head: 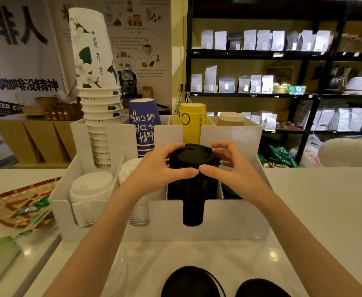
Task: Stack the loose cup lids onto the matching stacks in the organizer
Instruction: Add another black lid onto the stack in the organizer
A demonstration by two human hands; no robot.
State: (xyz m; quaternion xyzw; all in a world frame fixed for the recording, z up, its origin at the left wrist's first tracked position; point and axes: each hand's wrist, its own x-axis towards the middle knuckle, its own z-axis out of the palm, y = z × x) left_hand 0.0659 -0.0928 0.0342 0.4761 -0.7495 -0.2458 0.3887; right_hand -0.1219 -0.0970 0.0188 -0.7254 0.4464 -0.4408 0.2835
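Note:
A white organizer (235,219) stands on the counter with lid stacks in its front row. Both hands hold the top black lid (191,156) on the black lid stack (193,202) in the third slot. My left hand (158,166) grips it from the left and my right hand (227,166) from the right, thumbs meeting at the front. A white lid stack (90,194) fills the first slot; another white stack (130,170) is partly hidden behind my left arm. Loose black lids (190,281) lie on the counter at the bottom edge, with another (259,288) beside them.
Paper cup stacks fill the organizer's back row: white floral (96,82), blue (143,125), yellow (191,123), brown-lidded (230,118). A woven tray (15,202) with green packets lies to the left. Shelves of coffee bags (261,80) stand behind the counter.

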